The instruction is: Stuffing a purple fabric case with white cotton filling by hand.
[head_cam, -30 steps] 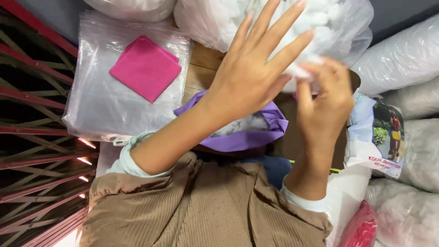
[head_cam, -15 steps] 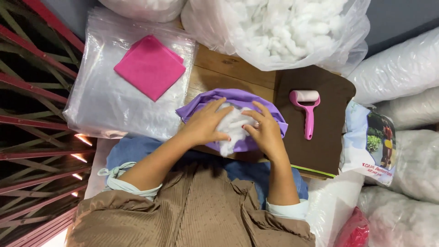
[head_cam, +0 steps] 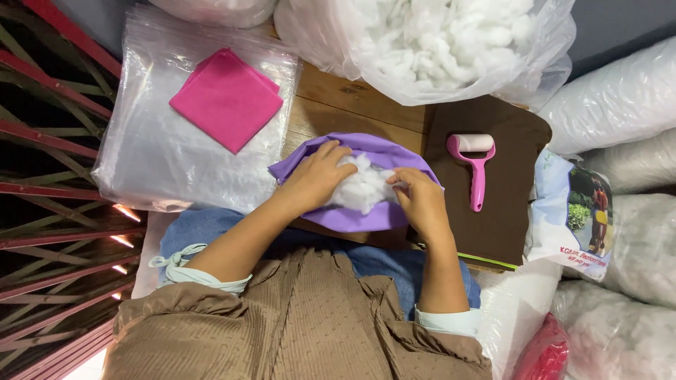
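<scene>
Head camera: we see 2 hands on 1 purple cloth cover (head_cam: 366,214) lying at the near edge of the wooden table (head_cam: 352,105). The left hand (head_cam: 317,179) is partly curled, fingers pressing 1 wad of white stuffing (head_cam: 362,188) inside the cover. The right hand (head_cam: 422,200) is loosely curled, pinching the same wad from the right. We count 1 pink lint roller (head_cam: 475,165) on 1 brown cloth (head_cam: 507,211) to the right, 1 pink folded cloth (head_cam: 225,98) on clear bags (head_cam: 155,162) far left, and 1 big bag of stuffing (head_cam: 436,42) far off.
</scene>
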